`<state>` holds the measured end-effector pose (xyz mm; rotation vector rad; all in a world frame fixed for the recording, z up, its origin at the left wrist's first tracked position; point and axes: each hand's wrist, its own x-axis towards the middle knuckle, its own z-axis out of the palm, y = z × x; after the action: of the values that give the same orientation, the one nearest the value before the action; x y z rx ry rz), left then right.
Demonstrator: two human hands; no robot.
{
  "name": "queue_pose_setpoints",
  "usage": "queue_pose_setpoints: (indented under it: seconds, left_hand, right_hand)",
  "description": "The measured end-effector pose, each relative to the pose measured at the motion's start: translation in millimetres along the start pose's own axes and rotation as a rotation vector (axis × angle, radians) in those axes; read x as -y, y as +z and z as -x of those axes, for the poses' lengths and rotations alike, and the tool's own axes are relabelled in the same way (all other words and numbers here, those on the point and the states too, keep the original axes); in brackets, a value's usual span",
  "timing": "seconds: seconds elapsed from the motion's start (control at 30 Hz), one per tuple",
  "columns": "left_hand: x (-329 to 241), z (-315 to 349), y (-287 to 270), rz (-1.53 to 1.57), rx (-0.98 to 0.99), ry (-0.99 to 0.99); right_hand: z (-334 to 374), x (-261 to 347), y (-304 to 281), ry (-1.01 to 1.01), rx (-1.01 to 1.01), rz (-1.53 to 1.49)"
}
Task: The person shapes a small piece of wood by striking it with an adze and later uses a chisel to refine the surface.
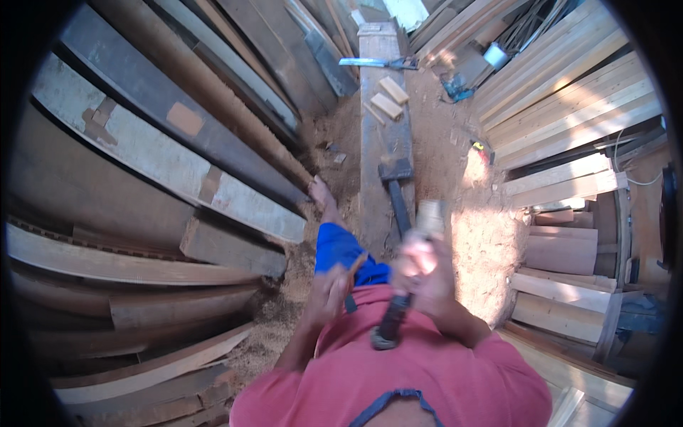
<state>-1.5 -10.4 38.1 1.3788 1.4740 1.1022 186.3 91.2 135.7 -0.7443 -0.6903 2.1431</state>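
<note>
My right hand (pixel 425 267), blurred by motion, is closed in front of my torso. A dark rod-shaped tool (pixel 391 320) with a rounded end sticks out below it, and a pale wooden piece (pixel 430 215) shows above it; how the two meet inside the fist is hidden. To its left, my left hand (pixel 331 290) is closed round a thin brown stick (pixel 358 263), perhaps a pencil. Beyond both hands, a hammer (pixel 396 169) with a dark handle lies on the long wooden bench (pixel 377 142). Two small wooden blocks (pixel 385 106) rest farther along it.
A saw-like tool (pixel 377 62) crosses the bench's far end. Planks (pixel 171 164) lean along the left, and stacked boards (pixel 569 107) line the right. On the sawdust-covered ground are a blue power tool (pixel 455 87) and a yellow-and-red object (pixel 480 149). My bare foot (pixel 321 191) is left of the bench.
</note>
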Motion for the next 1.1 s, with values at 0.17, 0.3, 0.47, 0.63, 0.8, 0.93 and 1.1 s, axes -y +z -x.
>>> queue_pose_setpoints:
  seconds: [0.17, 0.3, 0.47, 0.63, 0.8, 0.93, 1.1]
  left_hand:
    - [24, 15, 14, 0.320, -0.187, -0.244]
    - [0, -42, 19, 0.160, -0.207, -0.048]
    - [-11, -62, 20, 0.150, -0.113, 0.008]
    - [2, -60, 19, 0.511, 0.113, -0.213]
    - [4, -63, 22, 1.314, 0.415, -0.370]
    - [4, -73, 26, 1.175, 0.246, -0.347]
    - [15, -94, 25, 1.143, -0.054, -0.344]
  right_hand:
    - [-20, 28, -32, -0.107, -0.082, 0.419]
    - [-59, -3, -26, -0.181, -0.009, 0.782]
    - [-72, -6, -41, -0.284, -0.038, 0.852]
    - [-74, -5, -60, -0.229, -0.048, 0.790]
    - [-75, -3, -56, -0.123, 0.066, 0.639]
    - [-73, -12, -40, -0.103, -0.112, 0.340]
    - [-68, -26, -34, -0.021, -0.083, -0.031]
